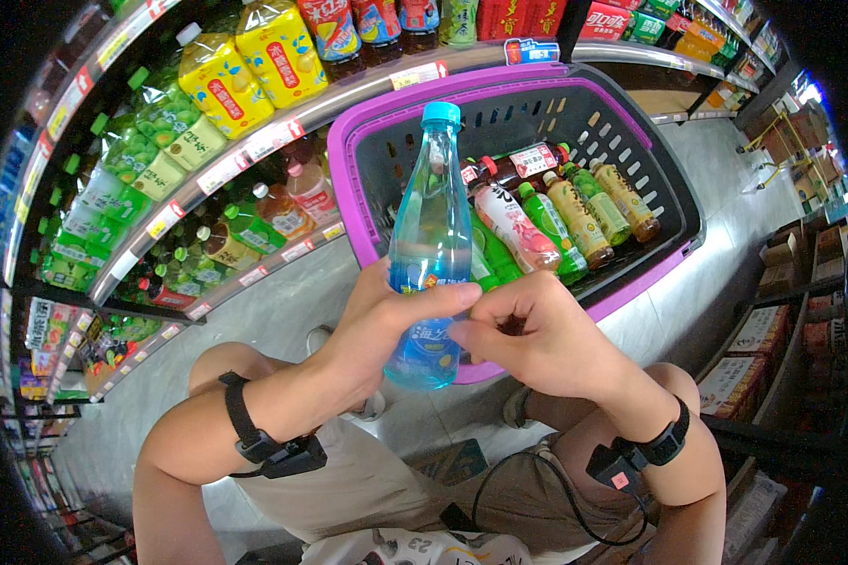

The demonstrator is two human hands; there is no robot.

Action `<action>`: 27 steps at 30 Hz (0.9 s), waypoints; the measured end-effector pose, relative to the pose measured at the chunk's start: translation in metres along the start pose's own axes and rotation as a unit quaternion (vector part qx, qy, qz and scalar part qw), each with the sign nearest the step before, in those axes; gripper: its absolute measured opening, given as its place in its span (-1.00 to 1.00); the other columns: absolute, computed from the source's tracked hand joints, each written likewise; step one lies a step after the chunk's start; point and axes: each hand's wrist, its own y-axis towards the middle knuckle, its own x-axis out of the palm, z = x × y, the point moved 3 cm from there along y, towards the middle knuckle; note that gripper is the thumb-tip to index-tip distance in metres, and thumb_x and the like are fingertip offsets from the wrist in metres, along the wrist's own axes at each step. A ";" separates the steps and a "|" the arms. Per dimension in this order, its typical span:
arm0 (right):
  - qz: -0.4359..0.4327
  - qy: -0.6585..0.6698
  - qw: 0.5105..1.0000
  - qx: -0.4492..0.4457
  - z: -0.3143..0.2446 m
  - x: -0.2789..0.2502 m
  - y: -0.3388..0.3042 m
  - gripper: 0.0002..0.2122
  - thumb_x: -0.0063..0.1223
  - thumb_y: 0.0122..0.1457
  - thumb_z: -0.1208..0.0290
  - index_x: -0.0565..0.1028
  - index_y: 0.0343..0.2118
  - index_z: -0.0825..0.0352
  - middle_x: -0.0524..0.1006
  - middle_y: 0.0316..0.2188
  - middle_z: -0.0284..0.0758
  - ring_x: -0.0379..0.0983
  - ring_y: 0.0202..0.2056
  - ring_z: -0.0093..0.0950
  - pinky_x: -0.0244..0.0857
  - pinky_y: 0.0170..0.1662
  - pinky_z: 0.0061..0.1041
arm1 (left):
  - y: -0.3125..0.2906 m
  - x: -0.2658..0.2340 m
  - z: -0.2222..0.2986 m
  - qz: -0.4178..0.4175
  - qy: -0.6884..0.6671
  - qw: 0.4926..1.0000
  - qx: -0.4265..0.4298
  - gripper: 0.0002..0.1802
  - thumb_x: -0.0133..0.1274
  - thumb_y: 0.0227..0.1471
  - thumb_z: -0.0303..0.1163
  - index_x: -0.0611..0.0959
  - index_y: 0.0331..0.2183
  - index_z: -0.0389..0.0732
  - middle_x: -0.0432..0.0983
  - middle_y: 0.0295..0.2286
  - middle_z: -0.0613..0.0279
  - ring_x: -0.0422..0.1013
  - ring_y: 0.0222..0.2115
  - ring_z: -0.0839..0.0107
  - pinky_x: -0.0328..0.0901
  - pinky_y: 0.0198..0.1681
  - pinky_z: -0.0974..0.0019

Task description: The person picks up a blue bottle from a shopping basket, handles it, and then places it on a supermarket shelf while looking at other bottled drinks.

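Observation:
My left hand point(367, 315) is wrapped round a clear blue plastic bottle point(433, 212) with a turquoise cap, its thumb across the label. The bottle stands upright in the air, in front of the basket's near side. Curled fingers of my right hand point(546, 334) press at the bottle's right edge, thumb tip on the label; its other fingertips are partly hidden. Behind the bottle is a dark grey shopping basket point(631, 295) with a purple rim. Inside lie several drink bottles, among them a pink-and-white bottle point(513, 226), a green bottle point(549, 229) and a yellowish bottle point(579, 223).
Shelves of drinks curve along the left and back, with yellow drink cartons point(283, 52) and green bottles point(127, 193). A metal shelf edge point(254, 146) runs close by the basket. Boxes point(749, 363) sit on a low shelf at right. My knees flank the grey tiled floor point(424, 424).

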 end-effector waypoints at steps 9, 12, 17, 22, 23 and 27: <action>-0.032 -0.033 0.999 -0.013 -0.001 0.004 -0.001 -0.67 0.12 0.17 0.50 0.38 -0.73 0.43 0.26 -0.78 -0.46 0.09 -0.65 -0.73 -0.01 -0.60 -0.50 | 0.003 -0.001 -0.002 0.004 0.010 1.000 0.024 -0.69 0.27 -0.05 -0.32 0.61 -0.23 -0.21 0.58 -0.40 0.32 0.50 -0.42 0.56 0.38 -0.36 0.42; -0.033 -0.014 0.999 0.013 0.001 0.004 0.000 -0.66 0.12 0.17 0.49 0.38 -0.73 0.43 0.27 -0.78 -0.46 0.12 -0.66 -0.73 0.01 -0.59 -0.51 | 0.003 -0.001 -0.004 0.009 -0.002 1.000 0.018 -0.69 0.27 -0.05 -0.31 0.62 -0.24 -0.21 0.58 -0.40 0.32 0.50 -0.43 0.56 0.37 -0.36 0.42; -0.051 0.009 0.999 -0.005 0.007 0.013 0.003 -0.66 0.12 0.17 0.47 0.39 -0.73 0.42 0.29 -0.77 -0.46 0.14 -0.66 -0.73 0.03 -0.59 -0.53 | 0.005 -0.008 -0.009 0.024 -0.003 1.000 -0.002 -0.70 0.26 -0.04 -0.31 0.61 -0.24 -0.21 0.58 -0.41 0.32 0.50 -0.44 0.55 0.36 -0.38 0.42; -0.036 0.031 0.999 0.011 0.007 0.013 0.004 -0.68 0.15 0.19 0.50 0.41 -0.70 0.43 0.25 -0.73 -0.58 0.07 -0.62 -0.78 -0.07 -0.58 -0.59 | 0.002 -0.006 -0.004 0.011 -0.004 1.000 0.012 -0.68 0.26 -0.03 -0.30 0.60 -0.22 -0.20 0.58 -0.41 0.31 0.50 -0.44 0.56 0.36 -0.38 0.42; -0.044 0.038 0.998 0.007 0.009 0.014 0.005 -0.68 0.15 0.19 0.50 0.42 -0.70 0.43 0.26 -0.73 -0.58 0.07 -0.63 -0.78 -0.06 -0.58 -0.59 | 0.003 -0.007 -0.005 0.011 -0.004 1.000 0.012 -0.68 0.26 -0.03 -0.30 0.60 -0.22 -0.20 0.58 -0.41 0.31 0.50 -0.44 0.56 0.36 -0.38 0.42; -0.020 0.014 1.000 -0.001 0.009 0.012 0.006 -0.69 0.12 0.17 0.47 0.43 -0.71 0.42 0.31 -0.77 -0.48 0.15 -0.66 -0.74 0.03 -0.59 -0.53 | 0.003 -0.007 -0.004 0.019 -0.005 1.000 0.009 -0.68 0.26 -0.03 -0.28 0.60 -0.23 -0.19 0.58 -0.40 0.32 0.50 -0.43 0.56 0.36 -0.36 0.42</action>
